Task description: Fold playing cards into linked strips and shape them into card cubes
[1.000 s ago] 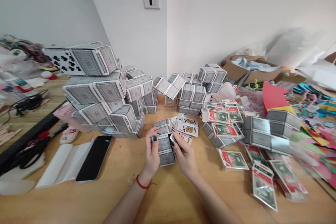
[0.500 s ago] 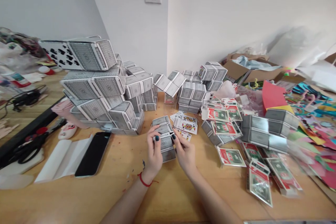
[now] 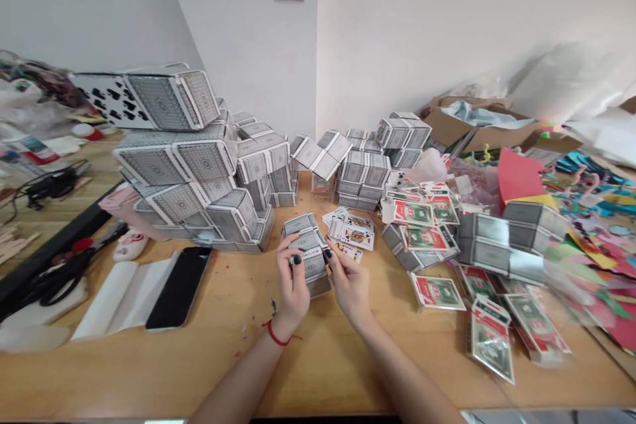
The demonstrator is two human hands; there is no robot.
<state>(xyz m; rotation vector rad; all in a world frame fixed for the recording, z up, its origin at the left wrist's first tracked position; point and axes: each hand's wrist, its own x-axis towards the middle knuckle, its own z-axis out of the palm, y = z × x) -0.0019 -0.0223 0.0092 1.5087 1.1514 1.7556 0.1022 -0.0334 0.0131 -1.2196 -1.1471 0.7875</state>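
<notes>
A small block of folded grey-backed playing cards (image 3: 311,252) sits on the wooden table (image 3: 218,358) in front of me. My left hand (image 3: 293,288) grips its left side, thumb on top. On the block's right side my right hand (image 3: 348,281) is closed, fingertips pinching at its upper edge. Loose face-up playing cards (image 3: 354,233) lie just beyond my right hand.
A tall pile of grey card cubes (image 3: 189,165) rises at left, more cubes (image 3: 368,172) at the back. A black phone (image 3: 179,286) and white paper (image 3: 119,298) lie left. Red-green card packs (image 3: 437,291) and coloured paper (image 3: 586,212) crowd the right; scissors (image 3: 54,278) far left.
Both hands have stayed on the card block, which shifted slightly away from me; my right fingers moved up to its top edge. The view tilted a little.
</notes>
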